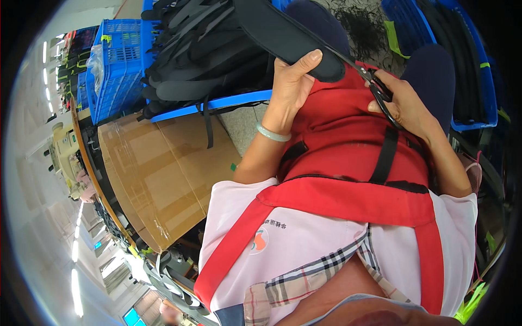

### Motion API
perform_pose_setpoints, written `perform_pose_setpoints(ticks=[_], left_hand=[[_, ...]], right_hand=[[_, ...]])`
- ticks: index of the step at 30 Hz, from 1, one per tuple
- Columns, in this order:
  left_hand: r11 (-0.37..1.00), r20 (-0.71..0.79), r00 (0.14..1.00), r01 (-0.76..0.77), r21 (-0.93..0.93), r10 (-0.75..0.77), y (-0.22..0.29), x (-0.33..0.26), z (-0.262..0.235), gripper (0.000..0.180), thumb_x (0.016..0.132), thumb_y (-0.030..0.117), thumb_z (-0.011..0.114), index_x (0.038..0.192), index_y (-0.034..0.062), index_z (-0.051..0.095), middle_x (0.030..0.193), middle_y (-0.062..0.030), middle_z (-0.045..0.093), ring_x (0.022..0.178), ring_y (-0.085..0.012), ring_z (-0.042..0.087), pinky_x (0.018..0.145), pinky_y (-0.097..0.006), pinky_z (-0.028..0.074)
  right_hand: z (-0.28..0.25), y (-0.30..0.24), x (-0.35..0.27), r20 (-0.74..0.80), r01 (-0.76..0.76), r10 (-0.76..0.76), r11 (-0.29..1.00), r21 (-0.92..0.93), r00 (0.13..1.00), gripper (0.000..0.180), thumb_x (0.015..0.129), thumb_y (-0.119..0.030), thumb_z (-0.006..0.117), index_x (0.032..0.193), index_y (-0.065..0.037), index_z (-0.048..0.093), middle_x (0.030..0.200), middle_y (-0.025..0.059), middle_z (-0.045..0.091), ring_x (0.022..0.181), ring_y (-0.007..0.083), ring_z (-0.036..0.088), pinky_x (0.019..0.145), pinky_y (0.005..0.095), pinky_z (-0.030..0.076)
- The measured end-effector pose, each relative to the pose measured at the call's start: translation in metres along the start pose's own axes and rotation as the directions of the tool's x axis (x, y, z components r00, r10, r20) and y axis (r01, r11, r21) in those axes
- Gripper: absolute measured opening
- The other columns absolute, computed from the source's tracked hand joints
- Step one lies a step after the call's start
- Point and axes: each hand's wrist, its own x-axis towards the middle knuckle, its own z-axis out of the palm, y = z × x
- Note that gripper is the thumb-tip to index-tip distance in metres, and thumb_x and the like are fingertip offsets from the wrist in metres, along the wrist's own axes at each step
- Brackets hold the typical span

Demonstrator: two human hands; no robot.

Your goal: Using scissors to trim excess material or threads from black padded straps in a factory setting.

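My left hand (294,84) grips the rounded end of a long black padded strap (287,33), thumb on top. The strap runs up and away toward the far left, over the pile. My right hand (409,106) is closed around black-handled scissors (383,87). Their blades point up and left and lie along the right edge of the strap, close to its end. Whether the blades touch the edge cannot be made out. Below both hands spreads the red apron (348,125) on my lap.
At the far left, a blue crate (239,99) is heaped with black straps (187,60). Another blue crate (117,65) stands beyond it, and a flattened-looking cardboard box (157,174) below. More black straps fill the blue crate (492,98) at right. Black trimmings (361,32) litter the floor ahead.
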Motion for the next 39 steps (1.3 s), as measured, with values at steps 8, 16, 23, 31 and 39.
perform_pose_setpoints(ticks=[8,16,23,31,39], left_hand=[[0.988,0.077,0.995,-0.07,0.141,0.06,-0.007,-0.004,-0.005,0.022,0.08,-0.009,0.069,0.1,0.0008,0.067,0.096,-0.0069,0.069,0.088,-0.0161,0.066,0.081,-0.029,0.054],[0.993,0.078,0.996,-0.047,0.106,0.038,-0.009,-0.004,-0.005,0.022,0.079,-0.011,0.069,0.097,0.001,0.068,0.094,-0.0072,0.07,0.087,-0.0165,0.067,0.08,-0.029,0.055],[0.986,-0.03,0.994,0.104,-0.127,-0.109,-0.002,-0.008,0.004,0.025,0.082,-0.004,0.07,0.105,0.0012,0.064,0.101,-0.0083,0.068,0.091,-0.0198,0.067,0.083,-0.032,0.056],[0.998,0.039,0.997,0.059,0.014,-0.059,-0.011,-0.002,0.0,0.022,0.082,-0.003,0.069,0.103,0.0006,0.065,0.099,-0.0083,0.069,0.089,-0.0186,0.067,0.082,-0.032,0.055],[0.996,0.058,0.998,-0.015,0.084,0.01,-0.013,-0.002,-0.005,0.02,0.082,-0.004,0.069,0.102,0.0003,0.066,0.098,-0.0075,0.069,0.087,-0.0173,0.067,0.08,-0.032,0.055]], right_hand=[[0.011,0.0,0.003,-0.078,0.126,-0.127,0.992,-0.023,0.989,0.061,0.073,-0.036,0.082,0.108,0.0,0.047,0.074,0.0079,0.046,0.066,0.0203,0.041,0.062,0.0339,0.039],[0.01,0.001,0.004,-0.023,0.08,-0.08,0.997,-0.015,0.996,0.055,0.075,-0.039,0.08,0.099,0.0,0.05,0.069,0.009,0.041,0.064,0.0184,0.037,0.058,0.0331,0.038],[0.009,0.01,0.006,-0.043,0.035,-0.034,0.999,0.02,0.998,0.046,0.079,-0.032,0.078,0.098,0.001,0.053,0.07,0.0047,0.041,0.065,0.0142,0.038,0.058,0.0303,0.037],[0.018,0.003,0.007,-0.069,0.085,-0.089,0.994,-0.063,0.994,0.056,0.076,-0.038,0.079,0.104,0.0,0.047,0.079,0.0171,0.055,0.073,0.0342,0.054,0.067,0.0387,0.044],[0.014,-0.006,0.013,0.001,0.023,-0.023,0.988,-0.154,1.0,0.062,0.074,-0.041,0.08,0.107,0.0,0.048,0.078,0.0195,0.056,0.072,0.0354,0.056,0.065,0.0403,0.043]])
